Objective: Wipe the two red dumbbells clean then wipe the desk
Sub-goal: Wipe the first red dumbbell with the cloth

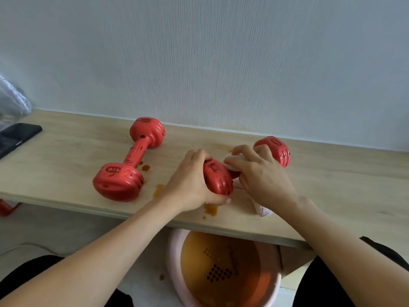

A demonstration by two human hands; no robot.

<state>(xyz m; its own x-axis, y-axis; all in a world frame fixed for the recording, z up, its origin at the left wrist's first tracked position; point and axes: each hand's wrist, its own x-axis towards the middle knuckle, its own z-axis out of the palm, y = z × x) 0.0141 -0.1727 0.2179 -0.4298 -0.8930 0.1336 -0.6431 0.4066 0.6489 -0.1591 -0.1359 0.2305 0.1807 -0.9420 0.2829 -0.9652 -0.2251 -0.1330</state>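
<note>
The left hand [190, 180] is curling round the near head of the right dumbbell [218, 179], thumb under it and fingers over the top, gripping it. The right hand [259, 173] is wrapping its fingers round a white cloth [230, 163] and pressing it on that dumbbell's bar; the cloth's tail is showing below the wrist. The dumbbell is lying on the table [332, 196], its far head close to the wall [221, 52]. Left of it, the other dumbbell [130, 160] is lying apart, its head reading "1KG". Brown spills [210, 209] are sitting near the table's front edge, with bare wood stretching right of the gripped dumbbell. A black phone [15, 138] is resting far to its left, and a pink basin [223, 269] of brownish water is sitting below it.
</note>
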